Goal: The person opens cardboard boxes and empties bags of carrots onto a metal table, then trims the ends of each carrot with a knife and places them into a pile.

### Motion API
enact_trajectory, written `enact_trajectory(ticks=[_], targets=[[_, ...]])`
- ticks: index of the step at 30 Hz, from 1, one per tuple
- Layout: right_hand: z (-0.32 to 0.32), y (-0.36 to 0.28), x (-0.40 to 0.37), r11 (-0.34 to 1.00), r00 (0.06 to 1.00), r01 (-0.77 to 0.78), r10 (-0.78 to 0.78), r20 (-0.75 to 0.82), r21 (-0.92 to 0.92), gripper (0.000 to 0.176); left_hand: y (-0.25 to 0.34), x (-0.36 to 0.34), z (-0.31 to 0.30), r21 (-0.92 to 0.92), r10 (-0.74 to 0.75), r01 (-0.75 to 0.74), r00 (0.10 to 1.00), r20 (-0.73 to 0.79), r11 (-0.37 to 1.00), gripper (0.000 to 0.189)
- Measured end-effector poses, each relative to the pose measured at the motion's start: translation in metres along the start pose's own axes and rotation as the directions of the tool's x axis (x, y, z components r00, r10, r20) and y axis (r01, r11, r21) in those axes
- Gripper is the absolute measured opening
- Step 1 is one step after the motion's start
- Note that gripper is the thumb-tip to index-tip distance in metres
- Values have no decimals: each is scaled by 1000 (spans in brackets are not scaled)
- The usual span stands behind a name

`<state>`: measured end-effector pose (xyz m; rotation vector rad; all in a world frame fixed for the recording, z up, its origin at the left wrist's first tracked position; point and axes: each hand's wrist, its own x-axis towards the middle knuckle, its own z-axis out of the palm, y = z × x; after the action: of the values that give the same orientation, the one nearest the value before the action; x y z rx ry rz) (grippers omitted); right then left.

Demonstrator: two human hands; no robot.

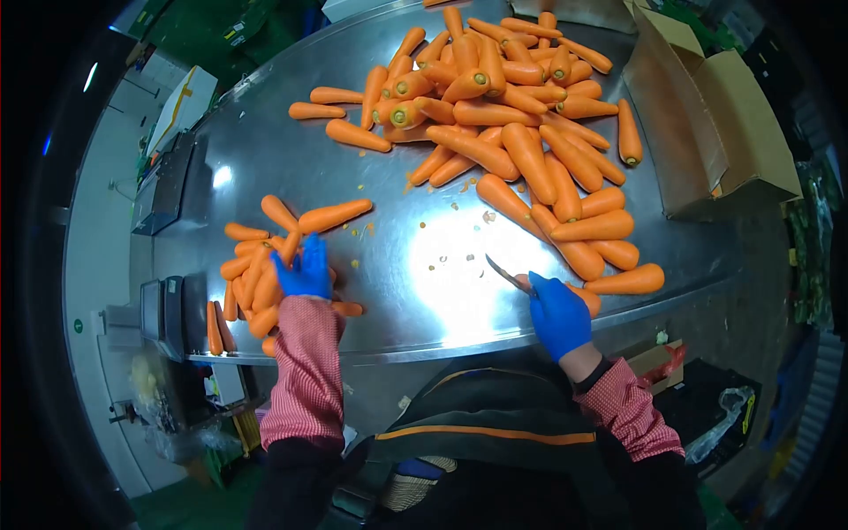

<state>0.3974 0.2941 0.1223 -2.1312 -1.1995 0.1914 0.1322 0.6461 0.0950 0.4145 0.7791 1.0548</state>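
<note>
My left hand (306, 272), in a blue glove, rests at the right side of a smaller heap of carrots (256, 287) on the left of the metal table. Its fingers are spread and touch the carrots; whether one is gripped beneath the palm is hidden. A longer carrot (336, 215) lies just beyond the fingertips. On the right, my blue-gloved right hand (561, 315) is closed around the handle of a small knife (505, 272), its curved blade pointing away to the left. Right beside this hand are carrots of the large pile (495, 88).
A cardboard box (733, 132) stands at the table's right edge. Small trimmed bits (443, 259) are scattered on the metal table (397, 300) between the two heaps. Dark scale-like devices (163, 314) sit by the left edge, and a white box (181, 110) is farther back.
</note>
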Motion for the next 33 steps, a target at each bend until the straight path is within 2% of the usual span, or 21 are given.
enact_trajectory(ticks=[2, 3, 4, 5, 6, 7, 8, 11, 14, 16, 18, 21, 25, 28, 29, 33], targets=[[-5, 2, 1, 999, 999, 28, -30, -38, -32, 23, -55, 6, 50, 353, -2, 38, 995, -100, 935, 54], [-6, 5, 1, 998, 996, 46, -50, -73, -53, 23, -79, 0, 81, 462, -138, 123, 990, -2, 878, 48], [-7, 8, 1, 995, 992, 61, -69, -109, -77, 23, -111, -10, 112, 714, -132, -25, 978, 164, 700, 50], [-10, 11, 0, 997, 999, 9, -13, -52, -82, 23, -153, -3, 114, 717, -147, -354, 833, 534, 600, 49], [-14, 13, -3, 995, 999, -42, 43, 5, -89, 23, -182, -16, 132, 727, -170, -577, 728, 664, 372, 50], [-18, 16, -5, 991, 993, -94, 101, 62, -98, 23, -202, -22, 153, 510, -211, -858, 489, 847, 59, 47], [-20, 21, -8, 991, 994, -100, 104, 42, -92, 23, -217, -23, 169, 149, -335, -962, 221, 916, -228, 44], [-24, 34, -20, 990, 993, -120, 119, -13, -68, 21, -245, -29, 184, -32, -503, -910, 199, 841, -414, 38], [-27, 42, -31, 983, 983, -179, 178, -43, -37, 19, -244, -19, 184, -56, -584, -907, 220, 781, -417, 26], [-35, 44, -33, 971, 971, -237, 236, -22, -21, 19, -223, -24, 184, 62, -642, -882, 386, 663, -467, 25], [-41, 47, -31, 969, 967, -245, 247, -64, 45, 19, -199, -30, 173, 398, -600, -842, 540, 590, -365, 36], [-46, 43, -21, 971, 968, -204, 219, -126, 124, 21, -154, -60, 167, 671, -517, -731, 625, 584, -125, 54], [-51, 20, 3, 995, 988, -53, 64, -140, 83, 24, -129, -93, 149, 743, -476, -654, 612, 631, 144, 65], [-61, -2, 24, 986, 974, 143, -156, -164, -91, 26, -111, -122, 154, 731, -477, -672, 606, 636, 121, 65], [-63, -8, 29, 976, 968, 181, -199, -155, -122, 27, -108, -128, 154, 737, -451, -655, 614, 648, 167, 61], [-61, -20, 43, 927, 941, 275, -314, -125, -256, 32, -97, -138, 147, 713, -445, -689, 601, 664, 132, 56]])
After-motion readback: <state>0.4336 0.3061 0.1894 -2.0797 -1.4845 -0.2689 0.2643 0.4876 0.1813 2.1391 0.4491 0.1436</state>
